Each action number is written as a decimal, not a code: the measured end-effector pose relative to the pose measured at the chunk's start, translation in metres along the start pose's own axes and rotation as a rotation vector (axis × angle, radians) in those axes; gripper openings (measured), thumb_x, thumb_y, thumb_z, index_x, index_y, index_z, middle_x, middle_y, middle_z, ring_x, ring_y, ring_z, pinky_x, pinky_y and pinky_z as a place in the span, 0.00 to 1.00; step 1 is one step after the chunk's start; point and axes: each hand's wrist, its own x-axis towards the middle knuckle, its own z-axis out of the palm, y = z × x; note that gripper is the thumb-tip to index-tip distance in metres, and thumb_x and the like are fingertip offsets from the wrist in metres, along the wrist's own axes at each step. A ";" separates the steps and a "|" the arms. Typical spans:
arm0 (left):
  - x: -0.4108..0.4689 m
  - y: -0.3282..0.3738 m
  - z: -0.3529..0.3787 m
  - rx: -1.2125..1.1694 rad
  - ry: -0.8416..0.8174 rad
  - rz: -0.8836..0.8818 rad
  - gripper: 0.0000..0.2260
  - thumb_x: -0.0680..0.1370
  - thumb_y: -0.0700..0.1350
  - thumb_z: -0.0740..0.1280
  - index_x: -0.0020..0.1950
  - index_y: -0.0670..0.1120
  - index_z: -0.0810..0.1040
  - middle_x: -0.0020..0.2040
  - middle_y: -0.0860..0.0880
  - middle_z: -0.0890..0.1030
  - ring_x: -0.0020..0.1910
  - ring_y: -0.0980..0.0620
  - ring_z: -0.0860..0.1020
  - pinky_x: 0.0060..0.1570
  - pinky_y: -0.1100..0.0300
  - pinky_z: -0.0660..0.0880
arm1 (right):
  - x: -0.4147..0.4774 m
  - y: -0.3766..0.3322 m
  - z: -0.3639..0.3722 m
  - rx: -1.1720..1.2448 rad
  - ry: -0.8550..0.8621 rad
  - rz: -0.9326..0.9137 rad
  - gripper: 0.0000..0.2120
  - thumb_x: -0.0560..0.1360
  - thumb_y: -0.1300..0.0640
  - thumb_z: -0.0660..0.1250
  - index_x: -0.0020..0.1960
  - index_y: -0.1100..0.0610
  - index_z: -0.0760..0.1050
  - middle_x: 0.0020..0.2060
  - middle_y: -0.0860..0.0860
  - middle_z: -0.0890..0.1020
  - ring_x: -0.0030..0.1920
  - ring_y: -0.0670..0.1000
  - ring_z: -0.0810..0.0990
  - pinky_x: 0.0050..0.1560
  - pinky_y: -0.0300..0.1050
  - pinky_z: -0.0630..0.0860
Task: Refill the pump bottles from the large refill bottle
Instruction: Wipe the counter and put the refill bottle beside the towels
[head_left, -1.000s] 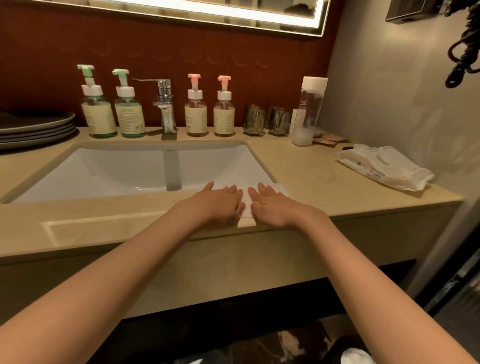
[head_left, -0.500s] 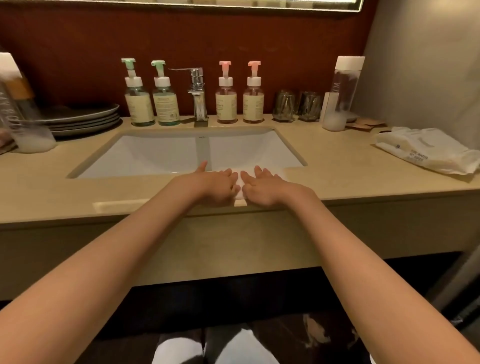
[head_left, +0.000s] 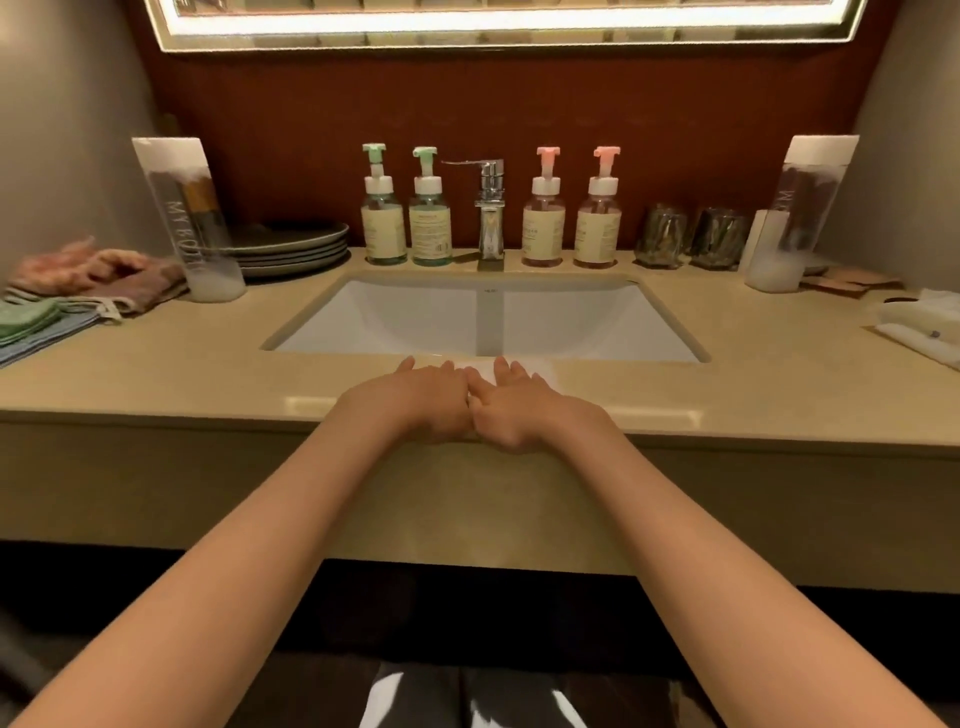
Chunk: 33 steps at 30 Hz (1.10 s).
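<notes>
Right now, from the head view, no pouring is going on. The left hand (head_left: 415, 402) and right hand (head_left: 524, 410) lie flat and open, holding nothing, touching each other on the counter (head_left: 156, 374) before the sink (head_left: 415, 322). Next, a hand should probably reach for a tall refill bottle (head_left: 192, 228); there are two, one at each end. Four pump bottles (head_left: 384, 223) stand at the back: two green, two pink.

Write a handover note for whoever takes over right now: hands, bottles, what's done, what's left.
Left hand and right hand: open, flat on the counter front edge, holding nothing.
Two green pump bottles stand left of the faucet, two pink pump bottles right of it, pumps on.
Left tall bottle and right tall bottle stand capped at the counter's far ends.
Done: no refilling shows. Left: all four bottles.
</notes>
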 end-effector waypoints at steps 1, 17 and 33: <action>0.000 -0.006 0.003 -0.038 0.035 -0.016 0.25 0.81 0.46 0.53 0.77 0.45 0.50 0.77 0.45 0.53 0.76 0.51 0.50 0.72 0.49 0.41 | 0.007 -0.004 -0.002 0.005 -0.005 -0.009 0.25 0.82 0.50 0.40 0.77 0.52 0.40 0.75 0.59 0.41 0.75 0.57 0.40 0.73 0.52 0.40; -0.009 -0.103 0.016 -0.008 -0.035 -0.259 0.25 0.82 0.50 0.46 0.77 0.45 0.45 0.78 0.46 0.49 0.76 0.49 0.48 0.70 0.39 0.33 | 0.073 -0.074 0.000 -0.064 -0.088 -0.227 0.26 0.82 0.50 0.44 0.77 0.51 0.38 0.75 0.57 0.38 0.75 0.56 0.37 0.73 0.52 0.40; -0.041 -0.173 0.032 -0.062 -0.032 -0.480 0.24 0.82 0.47 0.46 0.77 0.44 0.46 0.78 0.45 0.50 0.76 0.49 0.51 0.69 0.40 0.34 | 0.112 -0.166 0.006 -0.136 -0.159 -0.419 0.27 0.82 0.49 0.46 0.76 0.51 0.37 0.75 0.58 0.38 0.75 0.57 0.38 0.73 0.53 0.40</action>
